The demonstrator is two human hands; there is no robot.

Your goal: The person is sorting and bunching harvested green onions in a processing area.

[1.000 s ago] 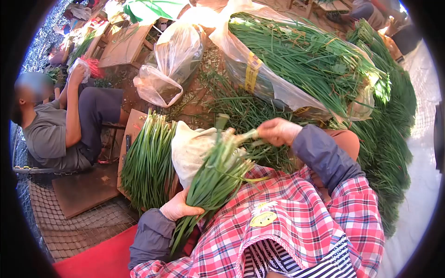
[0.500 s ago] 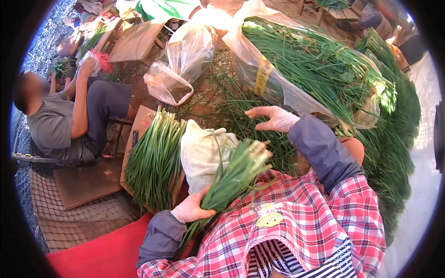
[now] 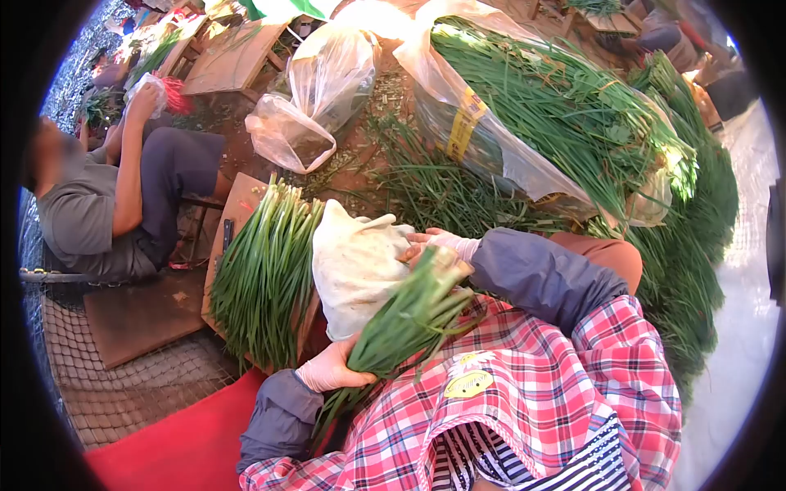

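Note:
My left hand (image 3: 337, 366), in a pale glove, is wrapped round the leafy part of a bunch of green stalks (image 3: 401, 319). The bunch slants up to the right over my lap. At its pale cut ends is my right hand (image 3: 442, 244), also gloved, its fingers bent and partly hidden behind the stalk ends; what they grip cannot be made out. Under and behind the bunch lies a whitish cloth (image 3: 348, 262). To its left, a larger pile of green stalks (image 3: 266, 282) rests on a wooden board (image 3: 237, 196).
A dark-handled tool (image 3: 228, 235) lies on the board. Beyond are a tied plastic bag (image 3: 327, 90) and a large open bag (image 3: 483, 147) full of green stalks. More greens (image 3: 684, 270) are heaped at the right. A seated co-worker (image 3: 90, 204) is at the left.
My right hand has moved left and down from open air to the stalk ends. My left hand still holds the bunch. The view has shifted slightly.

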